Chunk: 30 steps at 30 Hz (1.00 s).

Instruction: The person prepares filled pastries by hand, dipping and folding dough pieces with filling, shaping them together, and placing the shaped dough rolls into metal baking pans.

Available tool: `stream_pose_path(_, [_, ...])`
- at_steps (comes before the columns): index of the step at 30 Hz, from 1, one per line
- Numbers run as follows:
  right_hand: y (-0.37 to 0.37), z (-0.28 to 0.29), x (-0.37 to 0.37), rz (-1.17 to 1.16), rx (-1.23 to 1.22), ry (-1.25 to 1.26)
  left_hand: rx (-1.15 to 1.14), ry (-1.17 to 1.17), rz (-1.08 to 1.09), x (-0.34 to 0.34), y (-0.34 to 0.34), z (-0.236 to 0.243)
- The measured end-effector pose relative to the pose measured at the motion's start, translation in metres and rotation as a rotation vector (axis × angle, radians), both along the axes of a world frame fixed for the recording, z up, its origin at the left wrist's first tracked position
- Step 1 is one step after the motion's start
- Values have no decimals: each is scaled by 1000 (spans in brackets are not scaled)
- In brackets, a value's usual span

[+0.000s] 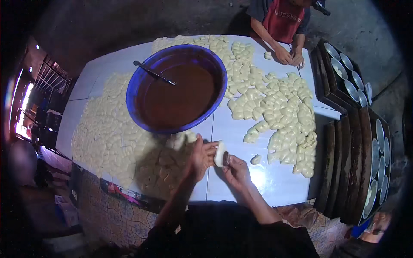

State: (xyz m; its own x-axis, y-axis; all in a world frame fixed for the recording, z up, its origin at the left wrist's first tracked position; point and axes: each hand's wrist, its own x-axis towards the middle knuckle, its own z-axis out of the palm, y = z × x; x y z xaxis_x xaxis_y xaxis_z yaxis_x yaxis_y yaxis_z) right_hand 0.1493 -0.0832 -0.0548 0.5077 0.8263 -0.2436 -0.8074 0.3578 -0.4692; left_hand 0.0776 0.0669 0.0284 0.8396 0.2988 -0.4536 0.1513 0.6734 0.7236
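Note:
Between my two hands, over the near middle of the table, is a flattened piece of pale dough. A dark brown paste sits against its right face. My left hand supports the dough on its outstretched fingers, thumb raised. With bent fingers, my right hand holds the brown-covered side; whether a small tool is in it cannot be made out. Beyond them stands a blue basin of brown filling, a metal spoon resting in it. A single dough piece lies right of my right hand.
Many dough pieces cover the table on the left and right. Across the white table, a co-worker's hands are at the far edge. Dark trays with round metal tins are stacked along the right side.

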Motion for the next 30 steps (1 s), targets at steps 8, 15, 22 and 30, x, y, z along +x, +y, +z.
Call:
stream_pose_path(8, [-31, 44, -24, -220, -595, -1507, 716, -15, 25, -46, -60, -18])
stream_pose_path(15, [-44, 43, -17, -295, -367, -1083, 540, -99, 132, -53, -78, -35])
stream_pose_path(22, [-55, 41, -31, -182, -502, -1148, 521, -19, 237, -43, -92, -31])
stream_pose_path(30, [-72, 25, -17, 490, -410, -354, 697, -103, -140, -50, -84, -50])
